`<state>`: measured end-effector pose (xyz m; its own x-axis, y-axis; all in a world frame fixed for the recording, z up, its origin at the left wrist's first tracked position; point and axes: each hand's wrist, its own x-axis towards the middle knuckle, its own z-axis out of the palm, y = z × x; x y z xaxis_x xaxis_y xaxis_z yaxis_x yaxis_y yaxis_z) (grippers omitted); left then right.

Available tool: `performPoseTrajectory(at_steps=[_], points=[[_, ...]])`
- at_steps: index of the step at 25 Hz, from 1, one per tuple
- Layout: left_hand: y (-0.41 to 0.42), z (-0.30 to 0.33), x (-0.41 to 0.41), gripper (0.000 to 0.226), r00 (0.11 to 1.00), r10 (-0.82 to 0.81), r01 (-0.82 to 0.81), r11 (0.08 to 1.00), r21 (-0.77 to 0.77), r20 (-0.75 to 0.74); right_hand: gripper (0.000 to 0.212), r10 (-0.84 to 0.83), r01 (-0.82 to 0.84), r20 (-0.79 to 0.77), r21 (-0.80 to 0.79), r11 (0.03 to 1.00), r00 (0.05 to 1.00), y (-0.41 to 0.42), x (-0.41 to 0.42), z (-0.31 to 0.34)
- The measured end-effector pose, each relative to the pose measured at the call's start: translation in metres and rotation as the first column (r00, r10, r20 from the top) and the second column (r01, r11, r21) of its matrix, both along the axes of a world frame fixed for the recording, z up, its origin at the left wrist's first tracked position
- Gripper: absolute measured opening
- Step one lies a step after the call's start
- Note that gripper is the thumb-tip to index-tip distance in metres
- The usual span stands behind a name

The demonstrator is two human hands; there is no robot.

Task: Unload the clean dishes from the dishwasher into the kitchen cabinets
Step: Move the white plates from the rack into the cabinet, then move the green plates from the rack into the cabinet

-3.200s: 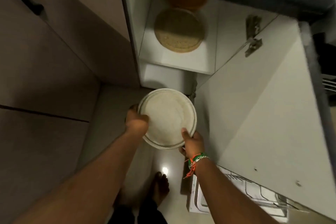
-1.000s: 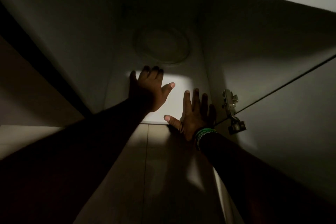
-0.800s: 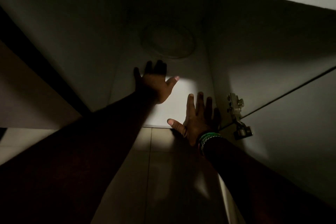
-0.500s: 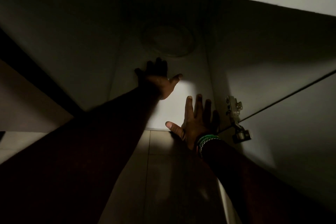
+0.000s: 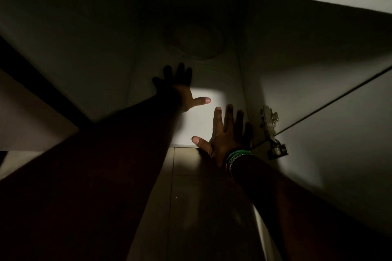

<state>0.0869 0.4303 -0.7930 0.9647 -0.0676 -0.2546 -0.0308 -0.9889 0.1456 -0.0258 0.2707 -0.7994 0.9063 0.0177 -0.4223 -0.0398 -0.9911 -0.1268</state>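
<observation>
Inside the dim white cabinet (image 5: 297, 82), a pale round plate (image 5: 196, 41) is seen; rigid, breakable, best gripped by its rim. Left hand (image 5: 180, 89) and right hand (image 5: 227, 135) are spread, holding nothing.

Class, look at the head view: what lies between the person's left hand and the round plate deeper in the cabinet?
Only bare shelf separates the left hand from the plate.

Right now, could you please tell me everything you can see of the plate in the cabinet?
The plate is round, with a raised rim ringing a flat centre. It lies flat on the cabinet floor, deep at the back, in heavy shadow, so colour and material cannot be told. Nothing rests on it that can be seen. Both hands are apart from it: the left hand is nearer, the right hand further forward.
</observation>
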Motion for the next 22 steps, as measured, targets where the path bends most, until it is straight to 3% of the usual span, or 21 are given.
performPoseTrajectory(at_steps=[3,8,13,16,19,22], points=[[-0.001,-0.003,-0.045,0.104,0.996,-0.045,0.04,0.997,0.059,0.083,0.111,-0.001,0.0,-0.025,-0.038,0.999,1.0,0.001,0.003,0.004],[0.015,-0.014,-0.122,0.079,0.984,-0.025,0.028,1.0,-0.014,0.177,0.107,-0.064,0.053,-0.104,-0.104,0.993,0.993,0.015,0.001,0.02],[0.034,0.039,-0.212,0.072,0.998,-0.029,0.025,0.996,-0.083,-0.048,0.077,-0.091,0.093,-0.123,0.018,0.995,0.988,0.056,-0.081,0.047],[0.051,0.096,-0.274,0.075,0.988,-0.022,0.017,0.999,-0.033,-0.155,0.074,-0.015,0.022,-0.085,0.092,0.996,0.996,0.063,-0.156,0.096],[0.056,0.155,-0.33,0.073,0.961,-0.01,0.011,1.0,0.001,-0.277,0.071,0.013,-0.006,-0.168,0.04,0.999,0.986,0.057,-0.215,0.154],[0.04,0.238,-0.389,0.043,0.938,0.129,-0.227,0.93,-0.289,-0.321,0.051,-0.045,0.058,-0.347,0.028,0.998,0.937,0.048,-0.284,0.237]])
